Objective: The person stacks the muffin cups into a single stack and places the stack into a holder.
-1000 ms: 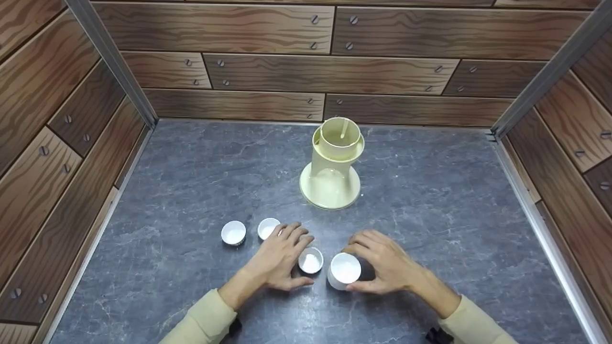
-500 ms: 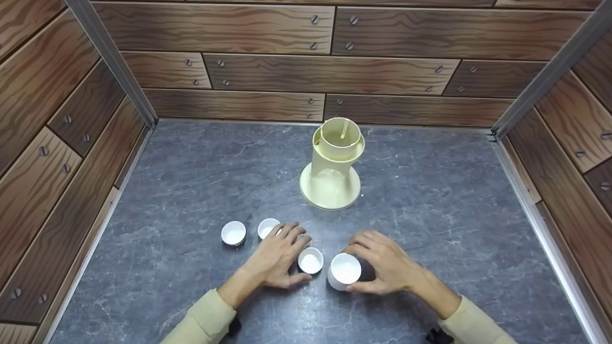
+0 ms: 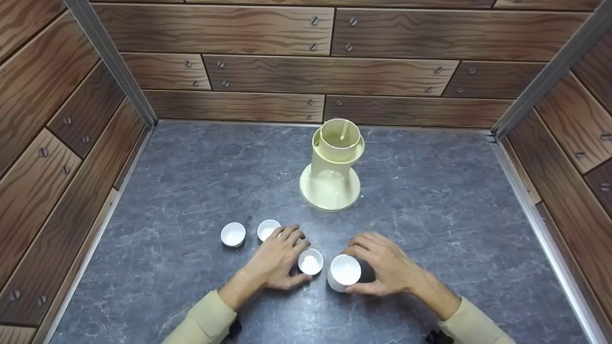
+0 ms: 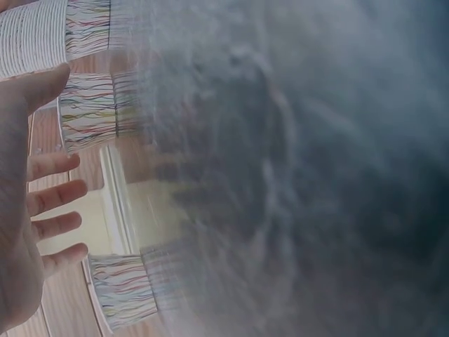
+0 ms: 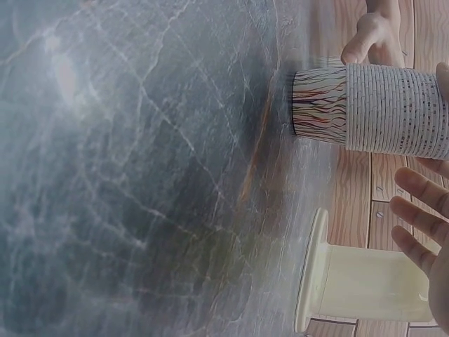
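In the head view my left hand (image 3: 277,260) is at a single white paper cup (image 3: 311,262), its thumb and fingers to either side of the rim. The left wrist view shows those fingers (image 4: 59,195) nearly straight and spread, and the thumb overlapping the cup (image 4: 88,109), which has wavy coloured lines. To the right, my right hand (image 3: 382,263) grips an upright stack of paper cups (image 3: 344,272) between thumb and fingers. The right wrist view shows the stack (image 5: 393,109) with many nested rims above one printed cup wall; the other right fingers (image 5: 421,214) are spread apart.
Two more paper cups stand on the left, one (image 3: 233,234) apart and one (image 3: 267,230) partly behind my left fingers. Farther back is a pale yellow-green cylinder (image 3: 330,177) on a round base, open-topped. Wood-patterned walls (image 3: 330,74) enclose the dark marbled table (image 3: 191,181).
The left thumb and fingers have drawn slightly back and closer to the single cup. The right hand and stack have stayed in place.
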`<move>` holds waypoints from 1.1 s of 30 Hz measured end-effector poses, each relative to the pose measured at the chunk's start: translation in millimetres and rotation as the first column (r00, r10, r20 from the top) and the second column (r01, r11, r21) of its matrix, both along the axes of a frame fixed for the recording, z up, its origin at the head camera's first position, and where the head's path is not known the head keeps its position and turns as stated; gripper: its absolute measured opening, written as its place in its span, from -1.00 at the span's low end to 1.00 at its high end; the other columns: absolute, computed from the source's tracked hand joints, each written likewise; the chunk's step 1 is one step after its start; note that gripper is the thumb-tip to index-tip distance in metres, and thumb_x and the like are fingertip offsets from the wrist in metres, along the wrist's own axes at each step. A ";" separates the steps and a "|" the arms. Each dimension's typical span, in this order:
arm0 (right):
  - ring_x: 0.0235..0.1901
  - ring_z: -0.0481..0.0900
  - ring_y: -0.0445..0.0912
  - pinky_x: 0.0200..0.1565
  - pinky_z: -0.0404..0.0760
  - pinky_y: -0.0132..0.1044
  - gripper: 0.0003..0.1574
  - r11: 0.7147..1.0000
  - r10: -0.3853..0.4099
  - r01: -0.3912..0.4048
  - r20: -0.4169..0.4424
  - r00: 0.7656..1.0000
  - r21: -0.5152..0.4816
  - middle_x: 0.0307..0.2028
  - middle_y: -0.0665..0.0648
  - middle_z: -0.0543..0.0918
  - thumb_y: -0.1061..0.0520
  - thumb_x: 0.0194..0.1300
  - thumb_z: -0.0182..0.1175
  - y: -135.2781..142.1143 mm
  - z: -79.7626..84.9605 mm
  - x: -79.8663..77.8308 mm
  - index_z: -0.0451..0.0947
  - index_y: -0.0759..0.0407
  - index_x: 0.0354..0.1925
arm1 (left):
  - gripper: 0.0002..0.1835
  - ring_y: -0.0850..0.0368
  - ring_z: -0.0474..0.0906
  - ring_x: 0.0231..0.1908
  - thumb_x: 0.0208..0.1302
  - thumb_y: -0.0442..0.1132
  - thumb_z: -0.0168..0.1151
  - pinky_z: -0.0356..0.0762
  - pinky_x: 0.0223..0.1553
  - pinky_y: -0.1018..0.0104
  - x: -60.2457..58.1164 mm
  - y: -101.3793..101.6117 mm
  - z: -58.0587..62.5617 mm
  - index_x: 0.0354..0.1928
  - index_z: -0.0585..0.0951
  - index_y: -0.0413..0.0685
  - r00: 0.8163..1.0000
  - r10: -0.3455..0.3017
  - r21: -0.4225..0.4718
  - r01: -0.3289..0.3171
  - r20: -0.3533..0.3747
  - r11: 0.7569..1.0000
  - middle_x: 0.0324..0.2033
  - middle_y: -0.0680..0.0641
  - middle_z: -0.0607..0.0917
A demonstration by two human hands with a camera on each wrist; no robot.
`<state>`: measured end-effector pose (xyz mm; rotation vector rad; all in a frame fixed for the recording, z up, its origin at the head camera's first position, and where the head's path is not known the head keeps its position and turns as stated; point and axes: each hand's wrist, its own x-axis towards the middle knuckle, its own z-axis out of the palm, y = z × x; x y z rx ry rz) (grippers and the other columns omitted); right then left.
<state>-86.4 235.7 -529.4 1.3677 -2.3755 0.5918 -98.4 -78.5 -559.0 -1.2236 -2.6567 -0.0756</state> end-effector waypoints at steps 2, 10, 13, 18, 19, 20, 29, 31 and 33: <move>-0.09 0.61 -0.15 -0.01 0.62 -0.16 -0.22 1.000 0.001 -0.001 -0.006 1.000 -0.005 -0.09 -0.07 0.68 -0.49 0.04 0.50 0.1 -0.2 -0.3 0.65 -0.10 0.07 | -0.24 -0.11 0.49 0.38 0.25 0.50 0.16 0.49 0.38 -0.03 0.4 0.2 0.6 0.24 0.56 0.10 1.000 0.001 -0.008 -0.001 0.003 1.000 0.18 -0.05 0.63; -0.08 0.61 -0.15 -0.01 0.62 -0.15 -0.22 1.000 -0.004 0.004 0.001 1.000 0.002 -0.08 -0.08 0.68 -0.49 0.05 0.49 0.2 -0.9 -0.2 0.65 -0.10 0.07 | -0.28 -0.09 0.51 0.34 0.26 0.49 0.16 0.52 0.33 0.00 0.9 0.9 1.3 0.18 0.57 0.11 1.000 -0.003 -0.012 0.003 0.006 1.000 0.15 -0.06 0.64; -0.08 0.61 -0.15 -0.01 0.62 -0.14 -0.22 1.000 -0.004 0.004 0.005 1.000 0.002 -0.08 -0.07 0.68 -0.49 0.05 0.49 0.4 -0.7 0.0 0.65 -0.10 0.07 | -0.29 -0.08 0.52 0.31 0.25 0.50 0.17 0.53 0.31 0.02 0.7 1.2 1.0 0.15 0.58 0.10 1.000 -0.005 -0.014 0.005 -0.010 1.000 0.13 -0.05 0.65; -0.08 0.61 -0.14 -0.02 0.62 -0.14 -0.22 1.000 -0.003 0.003 0.014 1.000 0.000 -0.08 -0.06 0.68 -0.49 0.06 0.49 0.3 -0.4 0.5 0.65 -0.09 0.07 | -0.30 -0.05 0.55 0.26 0.23 0.51 0.17 0.55 0.26 0.05 0.4 1.6 1.0 0.10 0.58 0.11 1.000 -0.004 -0.014 0.004 -0.015 1.000 0.09 -0.04 0.65; -0.08 0.61 -0.14 -0.02 0.62 -0.14 -0.22 1.000 -0.005 0.005 0.015 1.000 0.001 -0.08 -0.07 0.68 -0.50 0.06 0.48 0.4 -0.4 0.7 0.65 -0.09 0.07 | -0.31 -0.05 0.55 0.25 0.23 0.51 0.17 0.55 0.24 0.06 0.5 1.8 1.3 0.09 0.58 0.11 1.000 -0.005 -0.011 0.005 -0.016 1.000 0.08 -0.04 0.65; -0.07 0.61 -0.14 -0.02 0.63 -0.13 -0.22 1.000 -0.004 0.004 0.018 1.000 0.001 -0.08 -0.07 0.68 -0.50 0.07 0.48 0.3 -0.2 0.8 0.65 -0.09 0.07 | -0.31 -0.04 0.56 0.24 0.23 0.50 0.18 0.55 0.23 0.06 0.5 1.8 1.3 0.08 0.58 0.11 1.000 -0.007 -0.005 0.007 -0.017 1.000 0.07 -0.04 0.65; -0.08 0.62 -0.15 -0.03 0.63 -0.13 -0.22 1.000 -0.002 0.002 0.012 1.000 -0.016 -0.08 -0.08 0.68 -0.49 0.03 0.52 -0.3 -0.8 0.7 0.65 -0.10 0.07 | -0.32 0.01 0.58 0.12 0.19 0.50 0.21 0.57 0.12 0.10 0.0 2.4 3.6 0.05 0.59 0.11 0.999 -0.014 0.027 0.015 -0.044 1.000 0.01 -0.01 0.66; -0.08 0.62 -0.15 -0.03 0.63 -0.13 -0.21 1.000 0.002 -0.002 0.005 1.000 -0.019 -0.08 -0.08 0.68 -0.48 0.02 0.53 -0.5 -0.9 0.4 0.65 -0.10 0.07 | -0.31 0.01 0.58 0.11 0.19 0.51 0.21 0.57 0.11 0.10 -0.1 2.4 4.6 0.05 0.59 0.11 0.999 -0.014 0.030 0.016 -0.049 0.999 0.00 -0.01 0.66; -0.08 0.62 -0.15 -0.02 0.63 -0.13 -0.21 1.000 0.004 -0.004 0.002 1.000 -0.019 -0.08 -0.08 0.68 -0.48 0.02 0.53 -0.6 -0.9 0.0 0.65 -0.10 0.07 | -0.32 0.02 0.58 0.10 0.19 0.50 0.22 0.57 0.10 0.10 -0.1 2.2 5.8 0.04 0.60 0.11 0.998 -0.017 0.032 0.019 -0.054 0.999 0.00 -0.01 0.66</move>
